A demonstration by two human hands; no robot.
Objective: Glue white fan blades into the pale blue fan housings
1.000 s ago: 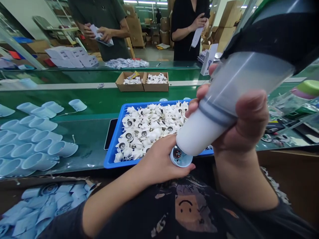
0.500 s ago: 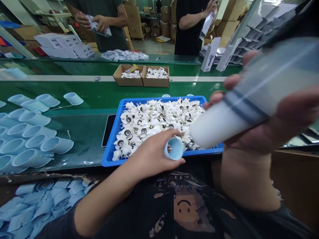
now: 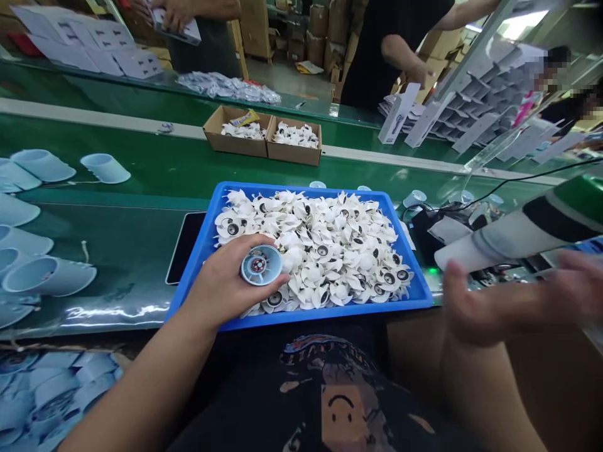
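Note:
My left hand [image 3: 219, 282] is wrapped round a light blue plastic cylindrical housing [image 3: 262, 266], its mouth facing me; inside show spokes and a round reddish centre. It is above the left part of a blue tray [image 3: 330, 312] heaped with small white bladed fan wheels [image 3: 325, 251], some showing dark round hubs. My right hand [image 3: 499, 307], partly blurred, is open at the right, thumb raised and fingers stretched out. Just above it tilts a thick cylindrical tool [image 3: 513, 229] with a white nose, a black band and a green end. The fingers do not wrap it.
Light blue housings [image 3: 51, 273] lie at the left on the green bench, and more fill a box [image 3: 56, 383] below. A dark-screened phone [image 3: 186, 245] touches the tray's left side. Two cartons [image 3: 294, 150] of white parts stand behind. A black cord [image 3: 522, 179] crosses at right. Two people work opposite.
My right hand has let go of the cylindrical tool, which is now farther off to the right. The housing in my left hand has shifted left and now shows its inside. The view has tilted.

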